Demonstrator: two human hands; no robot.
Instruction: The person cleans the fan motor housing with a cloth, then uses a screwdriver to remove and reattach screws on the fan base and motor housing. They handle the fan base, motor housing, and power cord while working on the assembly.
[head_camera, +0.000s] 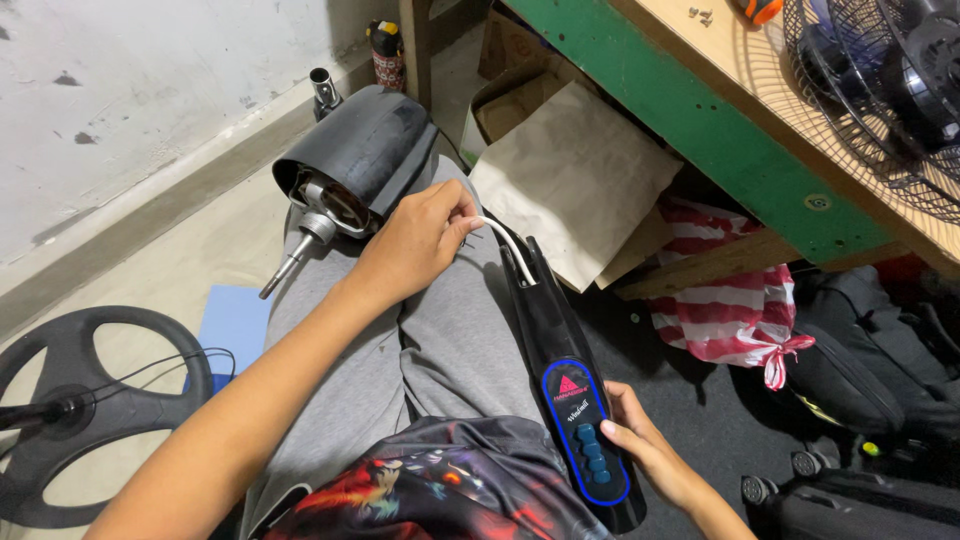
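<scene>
A black fan motor housing (365, 150) with a bare metal shaft (292, 258) lies across my grey-trousered lap. My left hand (415, 240) pinches a white cable (505, 245) that comes out of the top of a long black control panel (565, 370). The panel has a blue-ringed oval with several blue buttons (590, 452). My right hand (640, 440) grips the panel's lower end from the right, thumb at its edge.
A green-edged wooden workbench (720, 120) carries a black fan guard (880, 90) at the right. Brown paper (575, 180), a cardboard box (505, 100) and a red-and-white striped bag (735, 295) lie under it. A round black fan base (90, 410) sits at the left.
</scene>
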